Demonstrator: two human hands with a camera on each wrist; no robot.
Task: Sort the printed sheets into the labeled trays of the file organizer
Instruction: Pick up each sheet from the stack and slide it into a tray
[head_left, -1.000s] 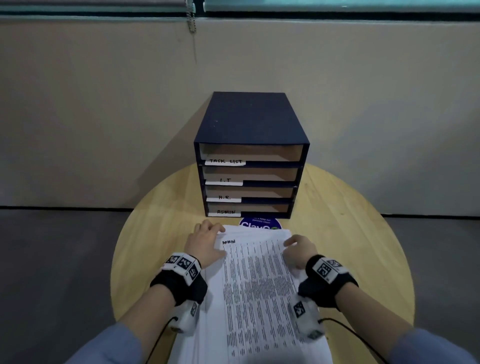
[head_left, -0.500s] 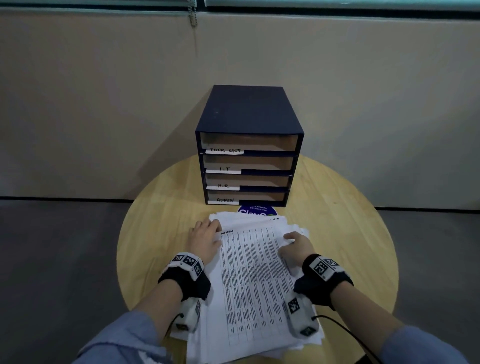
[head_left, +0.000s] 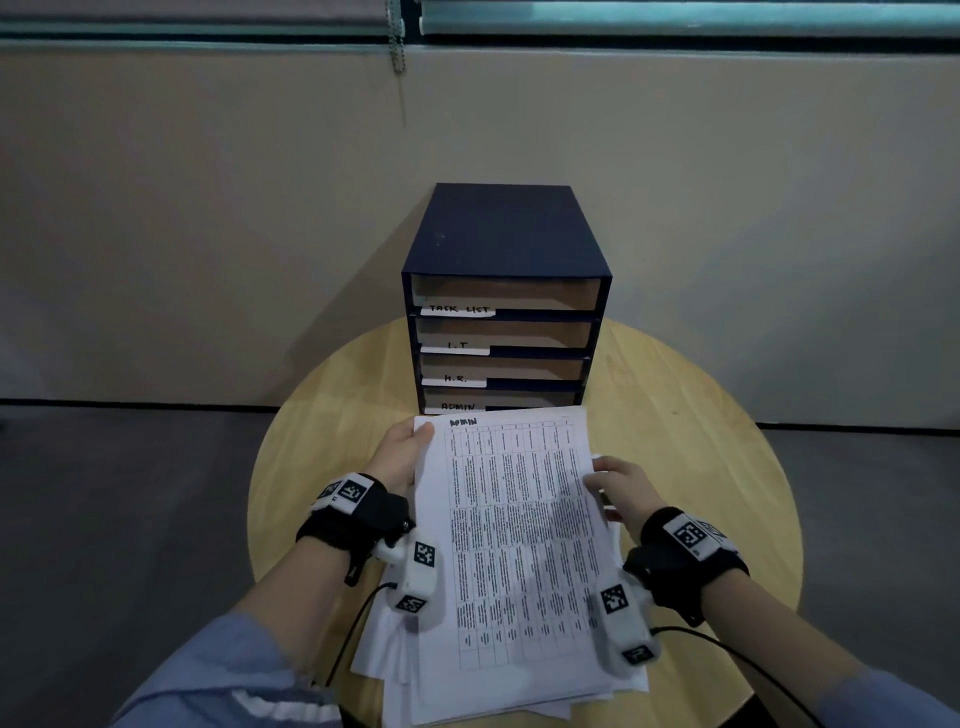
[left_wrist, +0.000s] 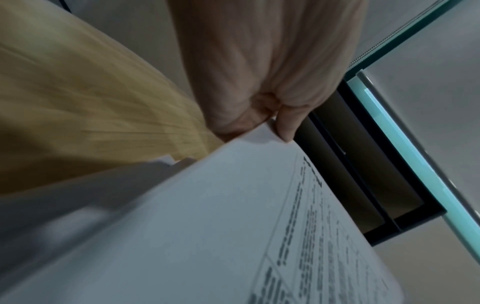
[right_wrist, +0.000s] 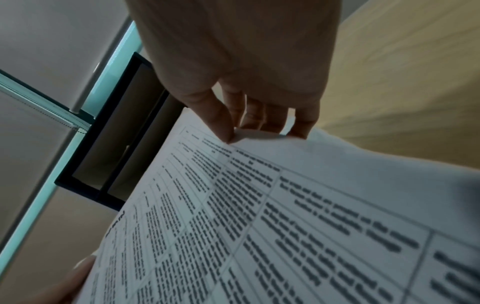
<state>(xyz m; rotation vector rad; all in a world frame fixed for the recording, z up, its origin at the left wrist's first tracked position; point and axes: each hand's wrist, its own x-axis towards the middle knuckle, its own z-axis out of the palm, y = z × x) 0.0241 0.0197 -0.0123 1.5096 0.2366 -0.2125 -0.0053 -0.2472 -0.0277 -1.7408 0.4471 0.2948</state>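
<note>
A printed sheet headed ADMIN (head_left: 511, 519) is lifted off the paper stack (head_left: 395, 660), its far edge just in front of the dark blue file organizer (head_left: 501, 301). My left hand (head_left: 402, 457) pinches its top left corner (left_wrist: 262, 133) between thumb and fingers. My right hand (head_left: 615, 486) pinches the sheet's right edge (right_wrist: 249, 135), thumb on top and fingers beneath. The organizer has four open trays labeled TASK LIST (head_left: 457, 309), I.T (head_left: 457, 345), H.R. (head_left: 454, 379) and ADMIN (head_left: 457, 406) at the bottom.
The round wooden table (head_left: 691, 452) carries the organizer at its far side and the stack near me. A beige wall with a window blind (head_left: 675, 21) stands behind. Grey floor (head_left: 104, 519) surrounds the table.
Both hands went from resting on the stack to pinching the top ADMIN sheet and have raised it off the pile toward the organizer. The head view has pulled back.
</note>
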